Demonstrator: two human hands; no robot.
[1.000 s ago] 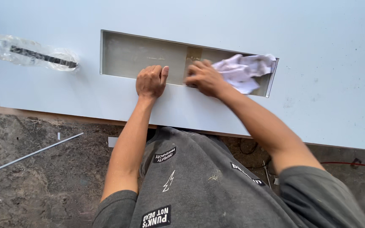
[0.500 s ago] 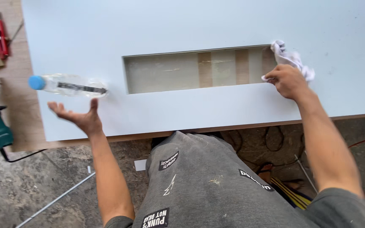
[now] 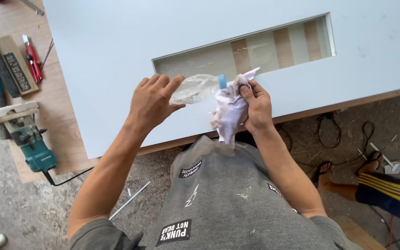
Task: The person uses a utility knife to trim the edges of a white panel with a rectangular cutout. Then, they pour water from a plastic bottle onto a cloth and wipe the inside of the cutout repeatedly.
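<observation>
A clear plastic bottle [image 3: 195,88] with a blue cap [image 3: 222,81] is held on its side above a pale blue-white panel [image 3: 107,51]. The bottle looks crumpled and see-through, and its capped end points toward the person's right. The left hand [image 3: 153,99] wraps around the bottle's body from the left, fingers curled over the top and thumb below. The right hand [image 3: 255,106] is closed around a bunched white cloth [image 3: 230,111], which is stained in places and hangs down from the fist toward the person's grey shirt [image 3: 218,199]. The top of the cloth is pressed against the blue cap, so bottle and cloth meet between the two hands, just in front of the panel's near edge.

The panel has a long rectangular cutout [image 3: 255,48], through which strips of bare wood show. It lies on a wooden surface [image 3: 61,115]. On that surface, well to the left of the hands, sit a teal power tool [image 3: 33,148] with a black cord, a red utility knife [image 3: 32,60] and a dark sharpening block [image 3: 12,65]. At the lower right, another person's foot in a sandal [image 3: 329,178] rests on the concrete floor [image 3: 5,203].
</observation>
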